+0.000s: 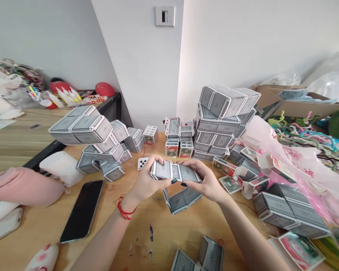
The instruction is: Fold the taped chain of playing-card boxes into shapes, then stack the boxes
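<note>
Both hands meet above the middle of the wooden table (158,241). My left hand (147,182) and my right hand (206,182) together grip a folded assembly of grey-backed playing cards (175,171), thumbs on its near side. A lower flap of the same card piece (182,199) hangs down under the hands. A red string is tied round my left wrist (124,209). A single face-up card (142,162) lies just behind my left hand.
Stacks of folded card blocks stand at left (87,130) and at the back right (223,113). A black phone (83,209) lies at left. Card boxes (176,145) sit by the wall. More card blocks (288,210), a pink bag (299,165) and a cardboard box (288,101) crowd the right.
</note>
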The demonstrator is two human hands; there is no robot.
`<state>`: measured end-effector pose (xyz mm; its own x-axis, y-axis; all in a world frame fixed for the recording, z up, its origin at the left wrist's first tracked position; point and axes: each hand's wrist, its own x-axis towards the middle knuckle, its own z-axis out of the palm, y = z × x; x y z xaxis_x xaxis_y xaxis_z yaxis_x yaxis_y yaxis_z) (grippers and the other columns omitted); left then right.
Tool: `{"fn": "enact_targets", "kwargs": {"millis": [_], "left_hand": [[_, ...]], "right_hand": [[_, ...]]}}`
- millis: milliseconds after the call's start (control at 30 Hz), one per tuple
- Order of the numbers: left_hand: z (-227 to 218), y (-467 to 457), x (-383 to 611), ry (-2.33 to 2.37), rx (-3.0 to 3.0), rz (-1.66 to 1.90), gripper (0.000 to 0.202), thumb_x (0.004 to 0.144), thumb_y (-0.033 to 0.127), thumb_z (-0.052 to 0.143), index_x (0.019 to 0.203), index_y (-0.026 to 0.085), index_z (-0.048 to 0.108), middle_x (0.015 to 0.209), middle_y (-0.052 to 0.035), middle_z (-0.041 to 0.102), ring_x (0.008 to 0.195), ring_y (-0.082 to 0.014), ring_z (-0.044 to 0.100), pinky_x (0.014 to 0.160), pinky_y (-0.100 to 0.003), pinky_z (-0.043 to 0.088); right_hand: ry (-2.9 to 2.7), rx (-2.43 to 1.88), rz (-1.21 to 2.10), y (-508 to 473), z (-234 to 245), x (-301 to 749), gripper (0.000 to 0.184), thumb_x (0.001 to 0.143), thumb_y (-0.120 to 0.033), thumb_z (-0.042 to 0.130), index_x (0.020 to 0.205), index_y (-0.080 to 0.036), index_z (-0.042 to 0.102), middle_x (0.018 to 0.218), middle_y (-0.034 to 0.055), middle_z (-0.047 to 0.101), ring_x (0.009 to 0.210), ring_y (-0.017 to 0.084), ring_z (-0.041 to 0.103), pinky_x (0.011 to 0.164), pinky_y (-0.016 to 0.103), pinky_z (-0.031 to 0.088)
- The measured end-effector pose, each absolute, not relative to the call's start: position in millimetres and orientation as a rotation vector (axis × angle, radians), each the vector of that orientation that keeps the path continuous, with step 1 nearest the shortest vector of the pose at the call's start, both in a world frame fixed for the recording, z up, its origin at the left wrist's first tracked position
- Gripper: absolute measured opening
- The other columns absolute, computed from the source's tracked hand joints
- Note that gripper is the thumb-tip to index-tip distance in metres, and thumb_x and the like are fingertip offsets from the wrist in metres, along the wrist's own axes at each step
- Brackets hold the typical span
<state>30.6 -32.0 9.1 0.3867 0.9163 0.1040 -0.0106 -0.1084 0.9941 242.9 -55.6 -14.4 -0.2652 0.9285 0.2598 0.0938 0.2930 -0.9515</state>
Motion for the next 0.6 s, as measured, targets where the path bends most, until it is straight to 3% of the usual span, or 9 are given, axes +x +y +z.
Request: {"fn": "enact_targets", "kwargs": {"millis": [133, 300, 400, 500, 600], "left_hand": [[-1.9, -25.4, 34.9, 1.031, 1.248, 1.015, 0.044, 0.062, 0.024, 0.077, 0.087, 0.021, 0.041, 0.101, -0.003, 0.063, 0.091, -0.0161, 0.061, 0.076, -0.026, 0.047], [-24.3, -12.3, 33.2, 1.135, 1.065, 0.977, 0.038, 0.064, 0.03, 0.075, 0.086, 0.019, 0.047, 0.098, -0.0044, 0.065, 0.087, -0.0185, 0.064, 0.081, -0.036, 0.05], [-32.4, -6.0, 28.5, 1.245, 1.351, 0.963, 0.028, 0.068, 0.034, 0.073, 0.078, 0.018, 0.053, 0.1, -0.0064, 0.064, 0.094, -0.0215, 0.062, 0.087, -0.041, 0.048], [-32.2, -4.7, 23.7, 1.214, 1.809, 0.926, 0.014, 0.074, 0.03, 0.067, 0.073, 0.018, 0.06, 0.098, -0.0056, 0.064, 0.102, -0.0219, 0.058, 0.094, -0.039, 0.042], [-28.3, -8.5, 21.9, 1.109, 2.065, 0.749, 0.006, 0.078, 0.026, 0.063, 0.08, 0.021, 0.066, 0.095, -0.0039, 0.066, 0.094, -0.0202, 0.06, 0.087, -0.034, 0.044]], "right_hand": [[-1.624, -1.062, 1.198, -48.2, -21.5, 251.1, 0.05, 0.073, -0.028, 0.07, 0.12, -0.025, 0.051, 0.122, 0.0078, 0.058, 0.112, 0.022, 0.056, 0.093, 0.037, 0.047], [-1.333, -1.224, 1.302, -36.2, -40.0, 256.2, 0.025, 0.072, -0.029, 0.065, 0.094, -0.02, 0.058, 0.104, 0.0052, 0.063, 0.088, 0.017, 0.061, 0.078, 0.036, 0.055], [-1.215, -1.285, 1.335, -32.7, -46.0, 256.2, 0.021, 0.071, -0.033, 0.065, 0.083, -0.019, 0.056, 0.085, 0.0018, 0.062, 0.076, 0.015, 0.06, 0.069, 0.036, 0.057], [-1.222, -1.338, 1.288, -31.4, -49.4, 255.7, 0.021, 0.069, -0.034, 0.066, 0.081, -0.019, 0.058, 0.082, 0.0013, 0.062, 0.074, 0.015, 0.059, 0.064, 0.032, 0.057], [-1.265, -1.376, 1.254, -31.4, -53.4, 253.7, 0.02, 0.067, -0.033, 0.067, 0.08, -0.018, 0.06, 0.082, 0.0008, 0.061, 0.07, 0.014, 0.059, 0.062, 0.029, 0.055]]}}
